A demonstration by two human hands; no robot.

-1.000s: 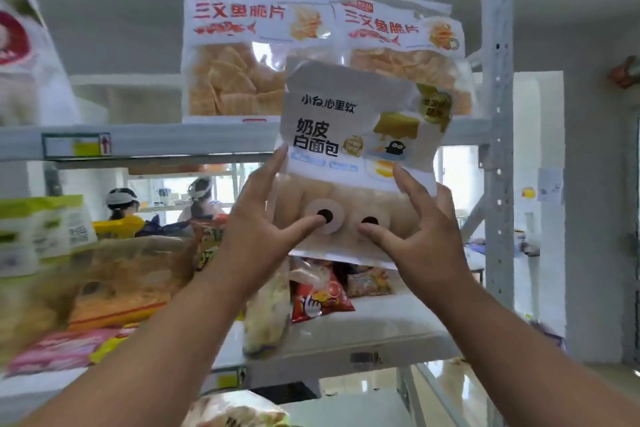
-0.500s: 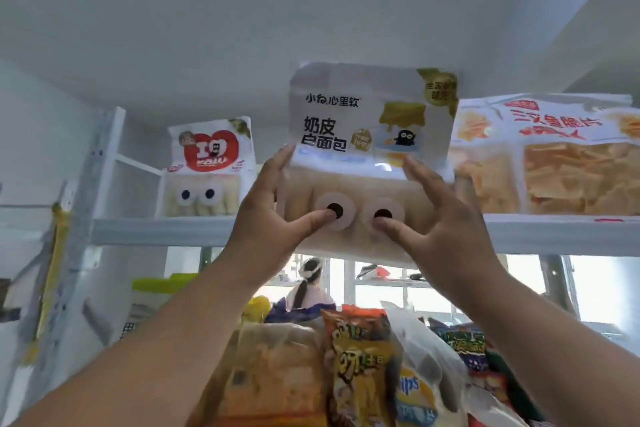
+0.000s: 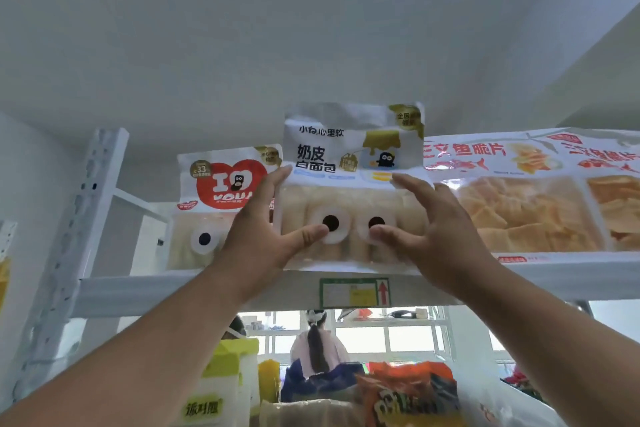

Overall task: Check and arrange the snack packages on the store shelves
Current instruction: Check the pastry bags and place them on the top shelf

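White ceiling and wall fill the upper view, and below them the top shelf (image 3: pixel 207 289) runs across a metal rack. On it, from right to left, stand 2 chip bags (image 3: pixel 530 194), the bread bag (image 3: pixel 353 184) and a heart bag (image 3: pixel 225 198). The bread bag stands upright at the shelf's front edge, its bottom seam seeming to overhang the lip, above a price tag (image 3: pixel 355 292).

Both hands hold this bag: the left hand (image 3: pixel 263 239) wraps its left side with the thumb on 1 printed eye, and the right hand (image 3: pixel 440 232) has spread fingers on the right side with its thumb below the other eye.

If the hands let go now, the soft bag may tip forward off the edge, since little of its base looks seated. Pushing it back crookedly could shove the heart bag or crumple against the chip bags.
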